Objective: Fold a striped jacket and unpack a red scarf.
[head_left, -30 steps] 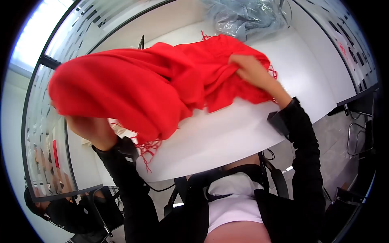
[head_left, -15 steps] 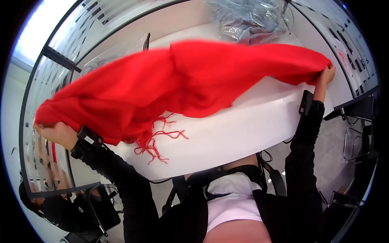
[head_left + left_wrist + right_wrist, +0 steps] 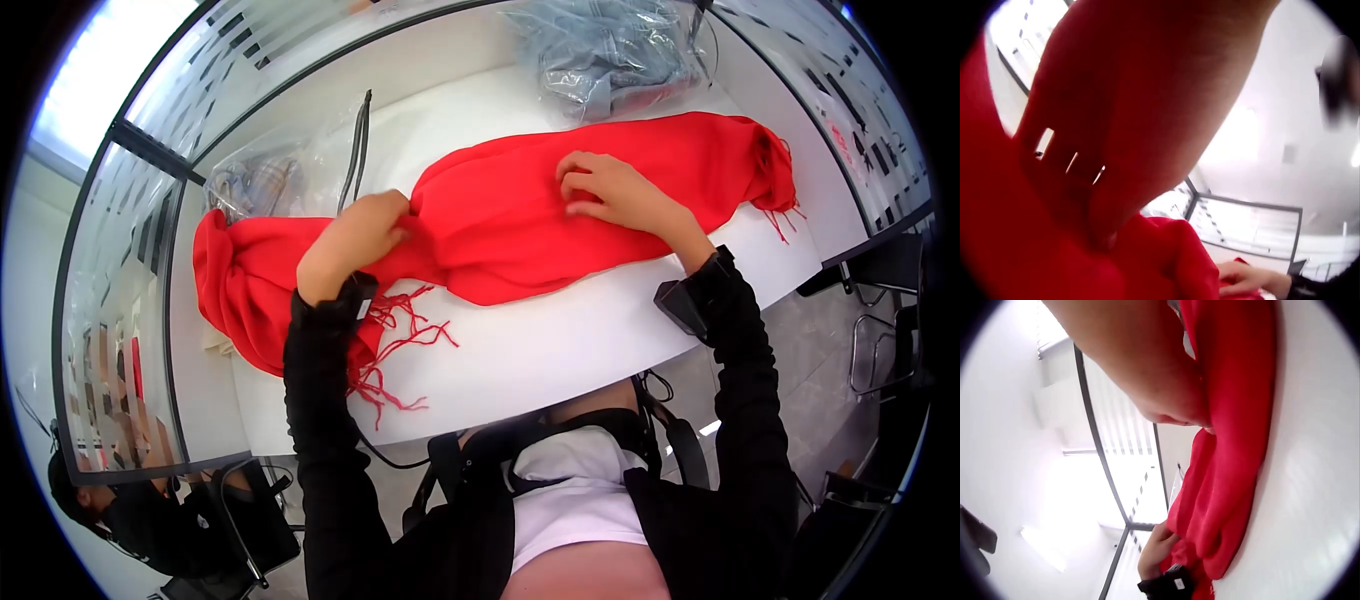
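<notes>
A red scarf (image 3: 520,210) with knotted fringe (image 3: 395,330) lies lengthwise across a white table (image 3: 520,350), bunched into folds at its left part and spread flatter in the middle. Over the narrowed part left of centre, my left hand (image 3: 360,240) touches the cloth, fingers pointing down. Gaps show between those fingers in the left wrist view, with the fingertips at the red fabric (image 3: 1166,256). My right hand (image 3: 625,195) rests on the scarf's middle right, fingers slightly bent and the thumb apart from them. In the right wrist view, its fingertips meet the top of the fabric (image 3: 1241,425).
Behind the scarf sits a clear plastic bag of bluish cloth (image 3: 610,65). Another clear bag (image 3: 255,185) lies at the back left, beside a dark upright cable (image 3: 358,150). Glass partitions (image 3: 120,300) border the table. Beyond the left one, another person (image 3: 150,520) sits.
The scarf was lifted and stretched wide between both hands, and now lies lower on the table. Both hands have let go of its ends and moved inward toward the middle.
</notes>
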Available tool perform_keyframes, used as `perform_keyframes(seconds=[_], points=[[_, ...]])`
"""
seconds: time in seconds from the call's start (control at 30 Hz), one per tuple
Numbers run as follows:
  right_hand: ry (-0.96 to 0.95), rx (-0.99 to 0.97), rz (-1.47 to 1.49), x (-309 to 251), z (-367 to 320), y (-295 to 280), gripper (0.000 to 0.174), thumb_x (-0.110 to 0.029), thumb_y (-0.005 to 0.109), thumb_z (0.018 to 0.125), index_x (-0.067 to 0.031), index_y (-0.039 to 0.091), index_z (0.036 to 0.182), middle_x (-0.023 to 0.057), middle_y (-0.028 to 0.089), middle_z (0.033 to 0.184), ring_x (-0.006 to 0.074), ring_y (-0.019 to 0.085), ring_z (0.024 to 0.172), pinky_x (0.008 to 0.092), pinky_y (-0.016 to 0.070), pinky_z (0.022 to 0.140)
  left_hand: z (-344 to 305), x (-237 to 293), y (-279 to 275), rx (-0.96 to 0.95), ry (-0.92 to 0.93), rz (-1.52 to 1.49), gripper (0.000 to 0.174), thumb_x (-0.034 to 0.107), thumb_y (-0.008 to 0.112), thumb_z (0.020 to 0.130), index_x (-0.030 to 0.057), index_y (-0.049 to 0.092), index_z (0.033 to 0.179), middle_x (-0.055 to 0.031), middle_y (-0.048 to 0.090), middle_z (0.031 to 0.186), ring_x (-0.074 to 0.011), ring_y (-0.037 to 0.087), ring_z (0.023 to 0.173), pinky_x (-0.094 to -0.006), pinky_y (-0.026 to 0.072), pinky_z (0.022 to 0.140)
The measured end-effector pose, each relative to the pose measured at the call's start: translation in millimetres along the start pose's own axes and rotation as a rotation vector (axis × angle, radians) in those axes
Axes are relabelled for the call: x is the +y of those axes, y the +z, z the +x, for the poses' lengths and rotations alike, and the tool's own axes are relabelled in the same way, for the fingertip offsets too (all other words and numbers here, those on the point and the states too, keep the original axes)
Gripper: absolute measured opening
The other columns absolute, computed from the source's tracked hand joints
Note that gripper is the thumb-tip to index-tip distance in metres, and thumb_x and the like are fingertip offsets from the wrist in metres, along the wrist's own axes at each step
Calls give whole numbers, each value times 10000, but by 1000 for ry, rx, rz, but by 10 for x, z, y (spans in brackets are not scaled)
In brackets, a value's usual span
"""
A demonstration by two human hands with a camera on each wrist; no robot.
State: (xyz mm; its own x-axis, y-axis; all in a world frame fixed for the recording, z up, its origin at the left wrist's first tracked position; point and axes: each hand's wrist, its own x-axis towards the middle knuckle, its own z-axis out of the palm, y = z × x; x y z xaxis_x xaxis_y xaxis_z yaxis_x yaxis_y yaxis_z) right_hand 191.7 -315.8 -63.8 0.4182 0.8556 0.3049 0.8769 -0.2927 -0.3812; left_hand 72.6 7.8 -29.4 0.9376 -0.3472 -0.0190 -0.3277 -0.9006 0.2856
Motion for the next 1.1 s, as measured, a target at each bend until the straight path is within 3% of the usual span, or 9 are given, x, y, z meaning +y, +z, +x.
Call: perform_keyframes(seconds=[0.13,0.27,0.33,0.47,0.6,0.67,0.8,0.87,1.1], points=[[200,135,39,184,-11,-66,139,-138,521,839,-3,494,860,167,544,849,353,520,789,386,428,703,-70,-297,-273,414,-200,-61,141,126,490,841,20,507,932,-239,552,766,-417,519,745,-448,405,627],[437,742,-200,713,-306,-564,186,-201,408,923,-52,519,911,193,572,833,380,557,726,385,451,623,-571,-687,-747,1182,-376,-89,192,165,465,906,17,565,978,-89,597,872,-189,555,761,-279,447,685],[482,1020,-106,859,-531,-812,273,-295,438,920,-43,542,907,68,569,667,173,552,598,301,429,558,-791,-506,-966,1469,-293,-247,207,172,444,920,13,575,941,-66,605,892,-121,559,761,-242,456,690],[741,843,78,1157,-861,-941,283,-295,467,909,-34,549,834,9,519,622,67,451,549,223,376,518,-960,-649,-1012,1183,-342,309,198,194,477,888,21,563,932,-128,620,849,-228,591,745,-299,455,691],[584,602,-269,1154,-642,-575,253,-273,573,837,-37,547,923,78,599,712,209,592,676,309,452,621,-600,-256,-744,656,-393,9,269,98,538,823,86,497,1088,-116,596,827,-235,590,780,-307,466,649],[445,425,57,967,-518,-479,316,-268,614,805,-75,533,1042,122,589,956,265,578,885,338,457,753,-425,-428,-451,467,-93,128,404,142,586,794,34,463,1163,-167,530,1093,-297,513,1019,-342,410,870],[389,76,-181,695,-424,-259,548,-238,652,754,-121,420,1237,132,344,1327,310,347,1217,359,309,988,-140,-36,-70,-114,-296,3,685,290,699,705,38,385,1260,-176,421,1259,-300,417,1152,-341,365,941],[325,10,-347,707,-437,-190,557,-249,658,746,-125,418,1233,135,347,1325,313,335,1229,360,307,992,-68,203,54,-82,-397,368,581,241,675,722,55,425,1212,-192,489,1178,-323,483,1058,-357,416,863],[339,187,122,542,-267,-252,200,53,564,687,-6,413,804,123,513,877,210,515,776,256,404,697,89,67,13,512,-176,-18,168,136,583,781,23,528,893,-184,583,838,-375,542,803,-413,431,652]])
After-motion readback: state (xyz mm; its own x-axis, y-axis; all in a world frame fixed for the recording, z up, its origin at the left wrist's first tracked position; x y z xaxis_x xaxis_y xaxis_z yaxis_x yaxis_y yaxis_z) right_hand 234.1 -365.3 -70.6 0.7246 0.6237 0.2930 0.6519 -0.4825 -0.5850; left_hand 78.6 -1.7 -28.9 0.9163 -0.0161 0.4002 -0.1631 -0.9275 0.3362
